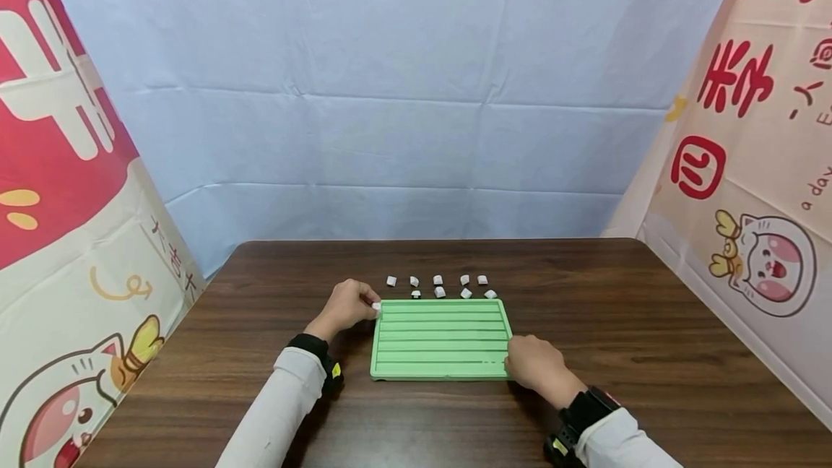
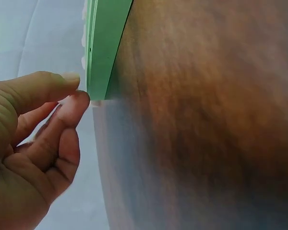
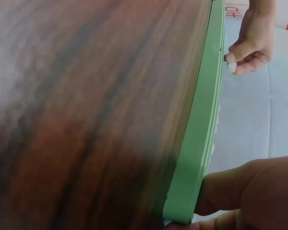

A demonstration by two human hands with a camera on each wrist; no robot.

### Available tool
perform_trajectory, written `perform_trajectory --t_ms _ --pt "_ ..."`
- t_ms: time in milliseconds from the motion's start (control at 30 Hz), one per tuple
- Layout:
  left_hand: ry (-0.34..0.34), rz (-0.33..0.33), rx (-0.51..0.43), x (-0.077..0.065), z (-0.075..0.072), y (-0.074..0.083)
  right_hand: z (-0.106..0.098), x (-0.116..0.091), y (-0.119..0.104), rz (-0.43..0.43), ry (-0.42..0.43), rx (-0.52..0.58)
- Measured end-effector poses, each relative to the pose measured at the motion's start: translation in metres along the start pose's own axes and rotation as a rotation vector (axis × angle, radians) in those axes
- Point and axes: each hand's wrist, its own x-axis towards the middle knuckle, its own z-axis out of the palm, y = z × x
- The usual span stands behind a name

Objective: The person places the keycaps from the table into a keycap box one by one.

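Note:
A light-green tray point(image 1: 444, 345) with raised parallel ridges lies on the dark wood table. My left hand point(image 1: 344, 307) pinches a small white block point(image 1: 376, 306) between thumb and fingertips, right at the tray's far left corner. That block point(image 3: 232, 67) also shows between the fingertips in the right wrist view; in the left wrist view the fingers mostly hide it. On the tray's right side, toward its near corner, my right hand point(image 1: 538, 365) grips the rim. Its thumb and fingers point(image 3: 225, 191) are at the tray's edge in the right wrist view.
Several more small white blocks point(image 1: 439, 292) stand in two loose rows just beyond the tray's far edge. One of them point(image 1: 416, 295) shows a dark side. A pale blue cloth point(image 1: 390, 128) hangs behind the wooden table point(image 1: 585, 295), with printed cloths on both sides.

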Motion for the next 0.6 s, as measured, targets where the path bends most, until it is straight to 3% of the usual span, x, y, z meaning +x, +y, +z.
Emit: perform_trajectory --t_ms 300,600 --pt "-0.018 -0.033 -0.023 0.011 0.007 0.001 0.001 -0.001 0.0 -0.01 0.004 -0.012" --pt "-0.015 -0.016 -0.001 0.018 0.012 0.003 0.0 0.002 -0.003 0.021 -0.025 -0.037"
